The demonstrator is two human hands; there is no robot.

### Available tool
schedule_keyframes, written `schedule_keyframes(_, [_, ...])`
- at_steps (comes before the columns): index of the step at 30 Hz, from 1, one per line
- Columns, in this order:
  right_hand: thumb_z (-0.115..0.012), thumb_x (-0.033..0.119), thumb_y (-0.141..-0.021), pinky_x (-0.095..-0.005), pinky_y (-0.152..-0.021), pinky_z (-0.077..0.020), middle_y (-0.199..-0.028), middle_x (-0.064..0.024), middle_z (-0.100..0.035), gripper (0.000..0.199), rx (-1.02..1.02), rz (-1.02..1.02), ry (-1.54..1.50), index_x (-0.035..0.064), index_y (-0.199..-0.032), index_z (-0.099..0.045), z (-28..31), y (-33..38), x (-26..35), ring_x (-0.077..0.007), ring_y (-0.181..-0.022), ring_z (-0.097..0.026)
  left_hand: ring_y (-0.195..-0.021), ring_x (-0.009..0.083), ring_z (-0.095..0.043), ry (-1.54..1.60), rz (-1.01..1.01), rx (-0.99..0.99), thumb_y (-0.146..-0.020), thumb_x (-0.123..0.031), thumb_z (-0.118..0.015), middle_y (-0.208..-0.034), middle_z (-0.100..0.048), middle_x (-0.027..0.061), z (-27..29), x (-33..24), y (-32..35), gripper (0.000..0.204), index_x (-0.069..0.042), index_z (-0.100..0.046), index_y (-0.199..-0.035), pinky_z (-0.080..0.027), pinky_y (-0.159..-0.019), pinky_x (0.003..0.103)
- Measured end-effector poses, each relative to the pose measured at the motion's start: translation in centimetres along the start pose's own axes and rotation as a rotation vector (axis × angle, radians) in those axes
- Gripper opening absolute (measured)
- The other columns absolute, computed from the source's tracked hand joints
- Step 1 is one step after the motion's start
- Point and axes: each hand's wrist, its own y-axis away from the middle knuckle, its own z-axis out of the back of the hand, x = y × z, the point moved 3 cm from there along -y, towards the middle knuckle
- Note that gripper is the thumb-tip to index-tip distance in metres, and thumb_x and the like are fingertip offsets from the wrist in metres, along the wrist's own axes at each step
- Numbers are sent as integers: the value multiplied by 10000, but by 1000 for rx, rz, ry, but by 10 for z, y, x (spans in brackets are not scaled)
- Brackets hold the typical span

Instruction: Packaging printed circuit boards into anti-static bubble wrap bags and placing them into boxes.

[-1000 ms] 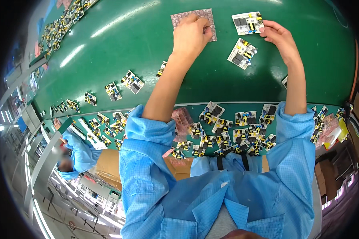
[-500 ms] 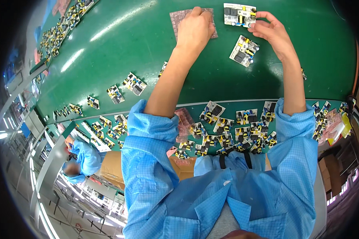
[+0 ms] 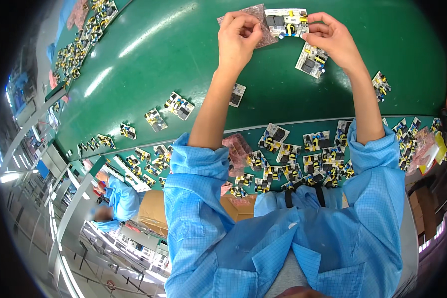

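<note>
My left hand (image 3: 238, 40) has its fingers pinched on a pink bubble-wrap bag (image 3: 266, 37) at the far middle of the green bench. My right hand (image 3: 333, 42) grips a white circuit board (image 3: 289, 23) by its right edge, between thumb and fingers. Yellow, black and silvery parts cover this board. Its left edge meets the bag's right side; I cannot tell whether it is inside or just against it. Just below the held board, a second circuit board (image 3: 311, 60) lies on the bench, partly behind my right fingers.
Loose boards (image 3: 179, 105) are scattered to the left, and one board (image 3: 381, 85) lies beside my right forearm. Nearer me, a lower green surface holds a crowd of boards (image 3: 283, 171) and another pink bag (image 3: 236, 149). A person (image 3: 121, 198) in blue works at the lower left.
My right hand has brought the board leftward to the bag's side. The bag has turned slightly under my left hand, whose fingers now curl in a pinch. The whole view has shifted a little.
</note>
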Motion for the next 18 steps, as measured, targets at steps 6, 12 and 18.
schedule_keyframes(6, [-737,108,-851,-219,-726,-471,-977,-32,-672,388,39,-67,98,46,-1203,-586,-1,-1,12,-72,-850,-603,-764,130,-640,24,3,54,-779,-10,-751,-954,-593,48,-4,-12,4,73,-31,-696,-821,-561,-662,267])
schedule_keyframes(12, [-742,115,-843,-211,-695,-458,-957,-16,-675,381,-2,-38,192,40,-1193,-612,-6,14,19,-59,-814,-595,-1132,343,-503,113,294,236,-755,-91,-755,-1043,-560,126,3,-56,-1,135,-101,-691,-874,-399,-962,438])
schedule_keyframes(18, [-734,122,-860,-193,-593,-402,-989,-30,-707,372,-55,67,-1,25,-1202,-624,-16,67,12,-9,-681,-523,-1077,330,-510,-303,-162,209,-717,-90,-785,-1065,-552,125,20,-99,28,180,-114,-712,-880,-404,-948,413])
